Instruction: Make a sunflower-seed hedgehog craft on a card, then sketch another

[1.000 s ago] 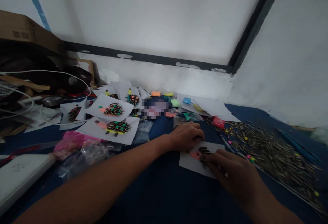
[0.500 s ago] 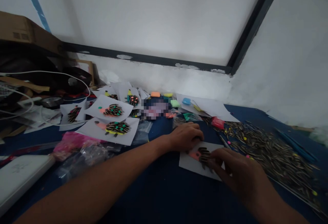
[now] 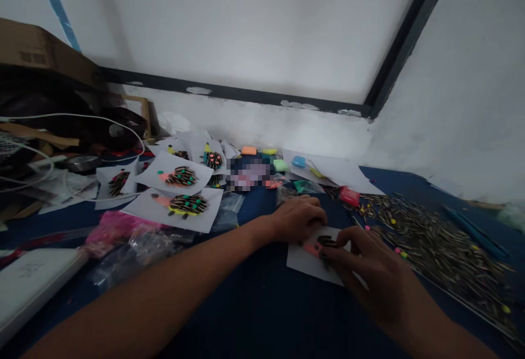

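A small sheet of white paper [image 3: 303, 263] lies on the blue table, bearing a hedgehog figure with a pink clay face [image 3: 312, 248] and dark striped sunflower seeds [image 3: 326, 240] for spines. My left hand [image 3: 297, 219] is closed with curled fingers over the sheet's upper left edge, holding it down. Over the figure, my right hand [image 3: 375, 271] has its thumb and fingers pinched together at the seeds. Its fingertips hide part of the spines and most of the seed between them.
A wide heap of sunflower seeds [image 3: 447, 255] spreads on the right. Finished seed hedgehogs on paper [image 3: 209, 214] lie at left, beside a pink plastic bag [image 3: 118, 227] and a white box [image 3: 36, 282]. Clay packs, including a red one [image 3: 349, 196], sit near the wall.
My right hand has shifted slightly left, its fingertips now farther over the hedgehog and covering more of the seeds. My left hand and the sheet have stayed put.
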`<action>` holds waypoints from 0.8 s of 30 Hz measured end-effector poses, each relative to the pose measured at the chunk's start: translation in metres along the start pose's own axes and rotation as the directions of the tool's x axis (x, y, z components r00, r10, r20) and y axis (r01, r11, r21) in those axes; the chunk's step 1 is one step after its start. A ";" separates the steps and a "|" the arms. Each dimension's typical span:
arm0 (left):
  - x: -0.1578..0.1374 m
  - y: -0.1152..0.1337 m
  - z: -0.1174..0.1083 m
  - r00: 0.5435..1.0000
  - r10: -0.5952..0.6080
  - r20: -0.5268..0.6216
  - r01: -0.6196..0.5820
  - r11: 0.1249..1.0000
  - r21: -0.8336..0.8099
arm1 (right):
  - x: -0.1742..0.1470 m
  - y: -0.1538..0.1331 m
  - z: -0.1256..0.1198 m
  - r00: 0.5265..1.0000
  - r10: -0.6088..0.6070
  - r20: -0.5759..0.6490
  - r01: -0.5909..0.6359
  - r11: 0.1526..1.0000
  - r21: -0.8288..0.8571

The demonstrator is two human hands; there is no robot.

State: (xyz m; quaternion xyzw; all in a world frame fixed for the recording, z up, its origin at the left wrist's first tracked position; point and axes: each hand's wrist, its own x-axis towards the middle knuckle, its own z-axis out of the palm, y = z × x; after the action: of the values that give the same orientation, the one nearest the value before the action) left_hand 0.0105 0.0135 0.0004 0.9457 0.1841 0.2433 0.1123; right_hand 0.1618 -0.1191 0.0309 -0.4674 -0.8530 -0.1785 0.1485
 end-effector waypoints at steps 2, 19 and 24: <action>0.000 0.000 0.000 1.000 -0.006 -0.001 0.006 1.000 0.002 | 0.000 0.001 0.000 1.000 0.001 0.008 -0.001 1.000 0.000; 0.000 0.001 0.000 1.000 0.004 -0.001 -0.004 1.000 0.008 | -0.004 0.023 -0.002 0.993 0.088 -0.075 -0.088 0.996 0.005; 0.000 0.004 -0.004 1.000 -0.002 0.026 0.002 1.000 0.002 | -0.014 0.070 -0.004 0.930 0.368 0.006 -0.366 0.926 -0.094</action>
State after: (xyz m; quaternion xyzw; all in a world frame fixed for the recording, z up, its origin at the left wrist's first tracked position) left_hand 0.0093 0.0105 0.0044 0.9487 0.1840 0.2306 0.1140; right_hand 0.2289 -0.0958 0.0401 -0.6271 -0.7432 -0.1806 0.1476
